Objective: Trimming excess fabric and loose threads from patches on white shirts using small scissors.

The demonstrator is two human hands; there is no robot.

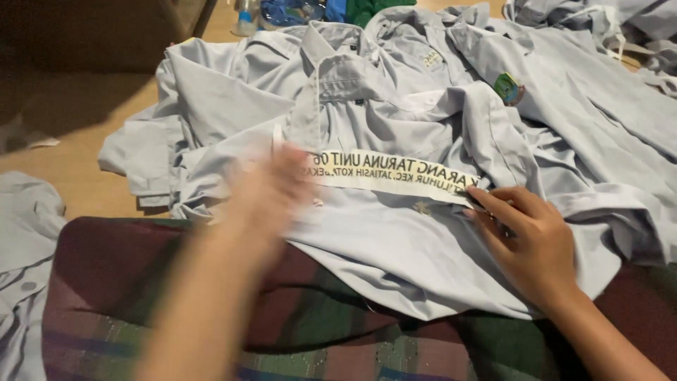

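Two hands on pale printed strip (395, 178): right hand (532, 240) pinches 3 o'clock end flat against grey shirt (395, 247); left hand (271, 189) blurred at 9 o'clock, grip unclear.

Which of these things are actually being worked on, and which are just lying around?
In hand:
- left hand, blurred, at the strip's end
- right hand, pinching the other end
- pale printed strip
- grey shirt beneath it

Lying about:
- other grey shirts
- plaid cloth
- blue and green items
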